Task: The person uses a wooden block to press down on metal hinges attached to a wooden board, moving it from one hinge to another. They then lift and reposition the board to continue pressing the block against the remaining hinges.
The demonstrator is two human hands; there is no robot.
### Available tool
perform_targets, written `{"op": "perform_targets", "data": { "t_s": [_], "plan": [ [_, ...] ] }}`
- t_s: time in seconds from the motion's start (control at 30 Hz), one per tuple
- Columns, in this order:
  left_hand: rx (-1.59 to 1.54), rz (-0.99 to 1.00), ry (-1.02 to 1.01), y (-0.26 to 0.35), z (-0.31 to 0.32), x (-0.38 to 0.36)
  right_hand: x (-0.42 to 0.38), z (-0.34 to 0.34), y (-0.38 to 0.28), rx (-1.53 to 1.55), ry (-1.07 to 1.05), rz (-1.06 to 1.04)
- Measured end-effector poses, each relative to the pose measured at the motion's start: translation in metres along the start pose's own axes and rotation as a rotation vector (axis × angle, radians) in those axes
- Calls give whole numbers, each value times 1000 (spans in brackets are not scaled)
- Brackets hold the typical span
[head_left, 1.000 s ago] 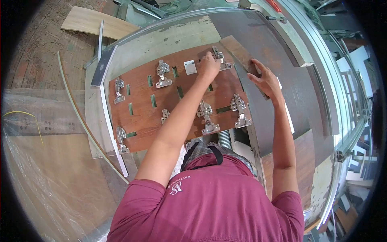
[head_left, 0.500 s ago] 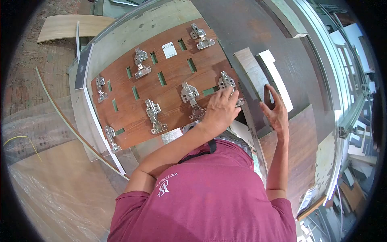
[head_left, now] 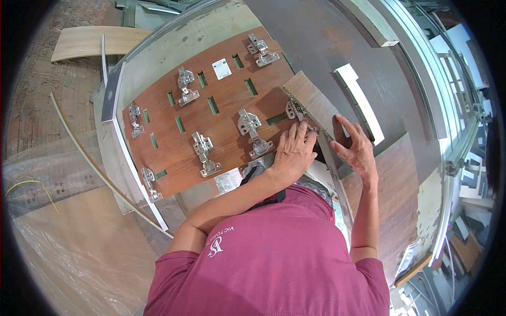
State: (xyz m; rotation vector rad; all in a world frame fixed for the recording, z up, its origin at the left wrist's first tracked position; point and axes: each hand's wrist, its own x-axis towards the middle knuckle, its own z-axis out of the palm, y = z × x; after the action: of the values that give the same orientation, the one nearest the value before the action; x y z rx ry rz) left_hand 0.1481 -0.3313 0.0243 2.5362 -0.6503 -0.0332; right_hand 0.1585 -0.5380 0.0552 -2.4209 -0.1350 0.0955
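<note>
A brown wooden panel (head_left: 226, 113) with slots carries several metal cabinet hinges, among them a hinge (head_left: 251, 131) in its middle. My left hand (head_left: 295, 150) lies at the panel's right end, fingers together and bent over the lower part of the rightmost hinge (head_left: 294, 109). With thumb and fingers around its near end, my right hand (head_left: 356, 150) grips a wooden block (head_left: 312, 97). The block slants along the panel's right edge, its far end overlapping the panel beside that hinge. The fingertips of my left hand are close to the block's side.
A white strip (head_left: 363, 108) lies on the dark tabletop (head_left: 316, 31) to the right. Beyond it is a long bar (head_left: 371, 23). A small label (head_left: 221, 68) is on the panel. A thin curved strip (head_left: 100, 166) and plastic sheeting (head_left: 63, 247) are at left.
The wooden block has moved left with my right hand, from the dark tabletop onto the panel's right edge. My left hand has shifted slightly down and stays at the rightmost hinge.
</note>
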Motion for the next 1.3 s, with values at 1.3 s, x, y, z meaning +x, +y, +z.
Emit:
{"op": "perform_targets", "data": {
  "t_s": [1.3],
  "plan": [
    [-106, -12, 124, -12, -42, -31, 13, 8, -6, -120, -75, 1]
  ]
}}
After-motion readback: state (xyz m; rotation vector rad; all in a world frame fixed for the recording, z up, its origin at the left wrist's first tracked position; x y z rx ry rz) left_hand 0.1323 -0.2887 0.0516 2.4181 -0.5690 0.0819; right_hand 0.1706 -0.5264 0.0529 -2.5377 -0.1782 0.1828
